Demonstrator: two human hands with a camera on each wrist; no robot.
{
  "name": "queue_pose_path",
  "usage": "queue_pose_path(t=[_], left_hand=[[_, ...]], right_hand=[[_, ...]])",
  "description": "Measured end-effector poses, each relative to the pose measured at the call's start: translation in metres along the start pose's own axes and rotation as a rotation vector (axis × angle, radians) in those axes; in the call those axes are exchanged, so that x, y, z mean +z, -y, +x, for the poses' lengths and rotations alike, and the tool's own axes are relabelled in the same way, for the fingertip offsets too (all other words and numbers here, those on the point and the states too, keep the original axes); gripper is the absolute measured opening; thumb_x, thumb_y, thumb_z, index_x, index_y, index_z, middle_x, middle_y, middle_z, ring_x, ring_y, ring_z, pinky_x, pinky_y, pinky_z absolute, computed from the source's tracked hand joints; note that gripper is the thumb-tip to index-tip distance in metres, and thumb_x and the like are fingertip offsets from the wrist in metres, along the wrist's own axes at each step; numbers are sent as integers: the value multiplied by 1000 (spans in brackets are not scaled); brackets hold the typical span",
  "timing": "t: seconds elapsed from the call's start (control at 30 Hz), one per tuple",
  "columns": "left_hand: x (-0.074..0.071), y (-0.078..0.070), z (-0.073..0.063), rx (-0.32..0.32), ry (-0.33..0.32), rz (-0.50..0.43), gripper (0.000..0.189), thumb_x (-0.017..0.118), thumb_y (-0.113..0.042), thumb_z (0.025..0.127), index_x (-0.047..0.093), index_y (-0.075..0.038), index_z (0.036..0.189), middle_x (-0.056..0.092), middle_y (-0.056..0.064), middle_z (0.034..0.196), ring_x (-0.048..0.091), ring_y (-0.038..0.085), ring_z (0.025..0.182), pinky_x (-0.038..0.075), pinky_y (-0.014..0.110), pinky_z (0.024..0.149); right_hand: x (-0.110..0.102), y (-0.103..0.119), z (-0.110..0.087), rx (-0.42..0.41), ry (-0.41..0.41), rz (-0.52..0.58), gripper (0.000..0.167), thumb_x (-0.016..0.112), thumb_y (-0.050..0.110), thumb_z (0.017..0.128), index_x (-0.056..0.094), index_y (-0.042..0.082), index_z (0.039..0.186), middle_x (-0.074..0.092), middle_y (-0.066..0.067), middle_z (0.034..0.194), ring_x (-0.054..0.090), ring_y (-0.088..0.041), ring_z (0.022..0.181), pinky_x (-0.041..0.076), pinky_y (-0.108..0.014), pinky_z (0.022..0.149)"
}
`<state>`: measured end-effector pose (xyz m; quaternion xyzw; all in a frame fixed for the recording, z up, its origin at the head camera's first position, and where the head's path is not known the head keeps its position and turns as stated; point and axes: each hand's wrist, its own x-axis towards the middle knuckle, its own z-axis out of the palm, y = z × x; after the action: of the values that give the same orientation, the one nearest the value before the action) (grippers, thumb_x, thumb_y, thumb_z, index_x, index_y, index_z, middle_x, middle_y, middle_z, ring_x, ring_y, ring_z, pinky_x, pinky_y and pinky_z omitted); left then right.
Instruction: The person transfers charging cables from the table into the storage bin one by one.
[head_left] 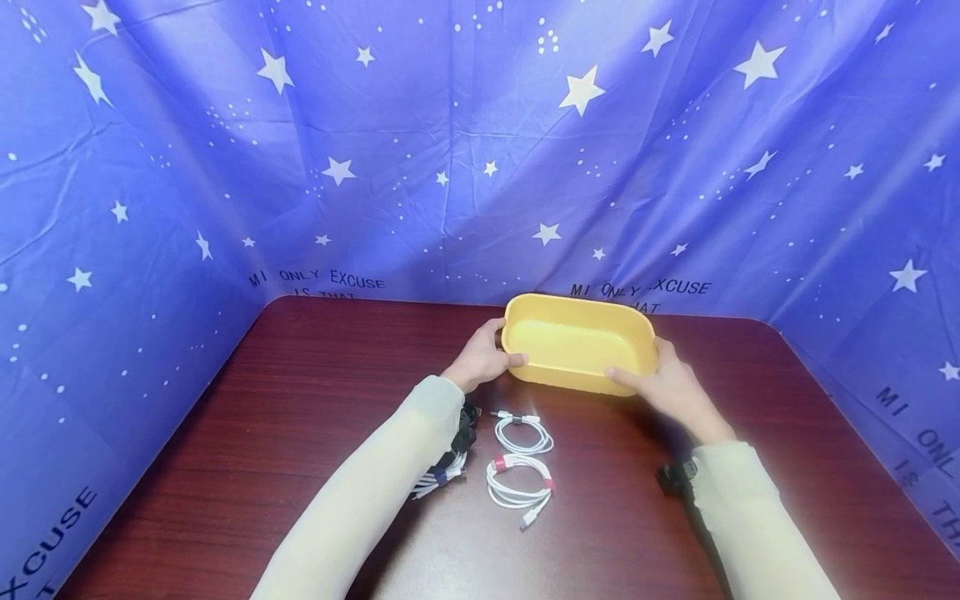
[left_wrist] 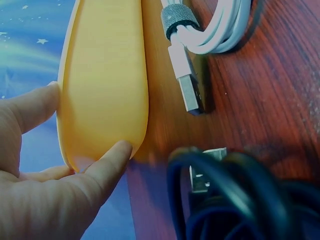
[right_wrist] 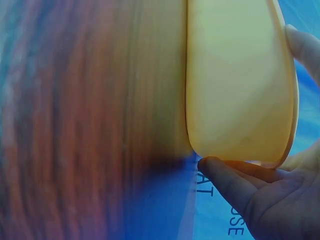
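Note:
Both hands hold an empty yellow plastic bin, long and round-cornered, tilted so its inside faces me near the back of the table. My left hand grips its left end, thumb over the near rim and fingers along the outside. At the opposite end my right hand grips it the same way. The left wrist view shows the thumb pressed on the bin's wall. In the right wrist view, fingers lie against the end of the bin.
Nearer than the bin lie a coiled white cable with a dark tie and another with red ties. Left of them, partly hidden by my left sleeve, are black cable and a white bundle with a blue tie. A starry blue curtain surrounds the table.

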<state>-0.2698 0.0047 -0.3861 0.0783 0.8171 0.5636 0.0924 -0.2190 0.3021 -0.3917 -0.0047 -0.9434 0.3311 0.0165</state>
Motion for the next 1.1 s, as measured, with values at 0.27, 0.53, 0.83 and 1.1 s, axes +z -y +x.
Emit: queue_pose_path(t=[0.27, 0.53, 0.83, 1.1], left_hand=[[-2, -1, -1, -7, -2, 15, 75, 76, -6, 79, 38, -3, 143, 60, 19, 118, 59, 22, 98, 49, 32, 88], [-4, -2, -3, 4, -8, 58, 73, 75, -7, 80, 38, -2, 142, 59, 16, 118, 58, 22, 99, 48, 32, 89], [-7, -1, -3, 4, -13, 60, 73, 76, -7, 79, 39, -2, 141, 59, 17, 116, 58, 23, 98, 48, 33, 88], [-9, -1, -4, 3, -11, 38, 72, 76, -5, 79, 39, -1, 141, 59, 17, 117, 58, 24, 100, 48, 34, 90]], right_hand=[[2, 1, 1, 6, 8, 4, 120, 65, 69, 74, 9, -6, 149, 36, -34, 139, 47, -47, 117, 40, -62, 93], [3, 3, 1, 0, 5, 4, 120, 65, 70, 74, 8, -5, 149, 35, -34, 140, 47, -46, 118, 39, -62, 94], [5, 4, 2, 2, 16, -2, 123, 64, 71, 73, 4, -5, 150, 32, -35, 142, 44, -48, 121, 38, -63, 96], [7, 5, 2, -3, 12, 6, 122, 65, 71, 73, 7, -4, 150, 36, -34, 140, 48, -46, 117, 39, -62, 95]])
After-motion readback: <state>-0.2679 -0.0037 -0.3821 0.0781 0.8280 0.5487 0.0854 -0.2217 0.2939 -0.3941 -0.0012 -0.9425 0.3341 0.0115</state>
